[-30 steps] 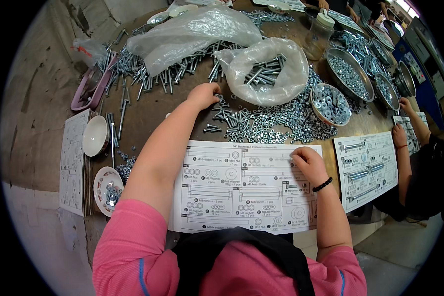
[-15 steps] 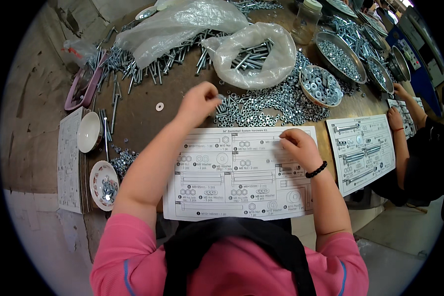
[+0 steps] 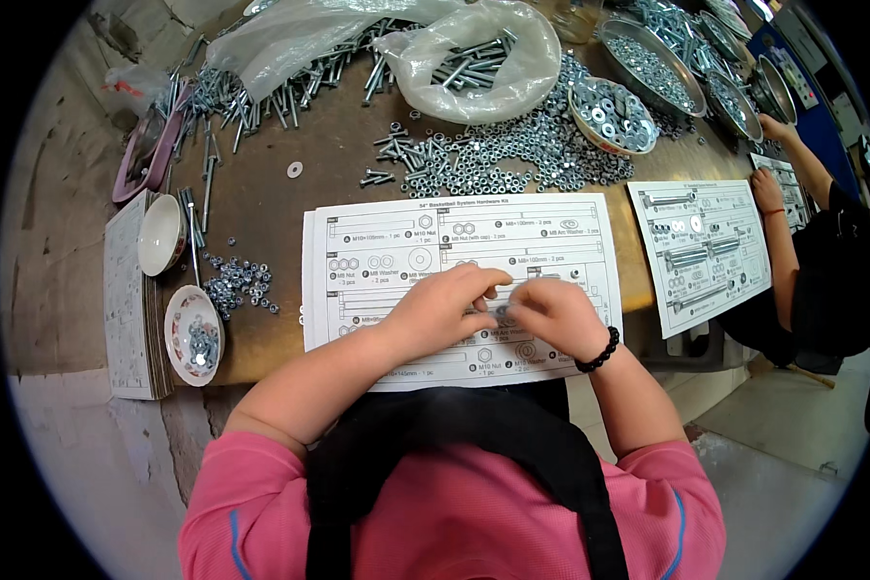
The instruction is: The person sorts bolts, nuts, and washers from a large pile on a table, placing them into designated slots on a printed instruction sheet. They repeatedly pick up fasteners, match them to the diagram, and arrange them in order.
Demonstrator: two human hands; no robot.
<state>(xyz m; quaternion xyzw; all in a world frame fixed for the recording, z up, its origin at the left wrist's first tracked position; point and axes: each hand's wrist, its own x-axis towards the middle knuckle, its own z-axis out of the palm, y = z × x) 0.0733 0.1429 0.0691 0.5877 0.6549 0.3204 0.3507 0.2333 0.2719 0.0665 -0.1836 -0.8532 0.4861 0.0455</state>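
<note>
My left hand and my right hand almost meet over the lower right part of a printed hardware sheet. The left fingers curl toward the thumb; whatever small piece they hold is too small to name. My right fingers are bent in a pinch and slightly smeared, their contents hidden. Beyond the sheet's far edge lies a spread of loose nuts, with short bolts at its left side. A single flat washer rests on the table left of them.
A plastic bag of bolts and a bowl of washers stand at the back. Two bowls, one plain white and one holding small parts, sit left beside loose nuts. Another sheet and a co-worker's arm are at right.
My left hand has drawn back from the nut pile to the sheet, beside my right hand. The right hand has shifted slightly left and nearer me. The view has shifted too.
</note>
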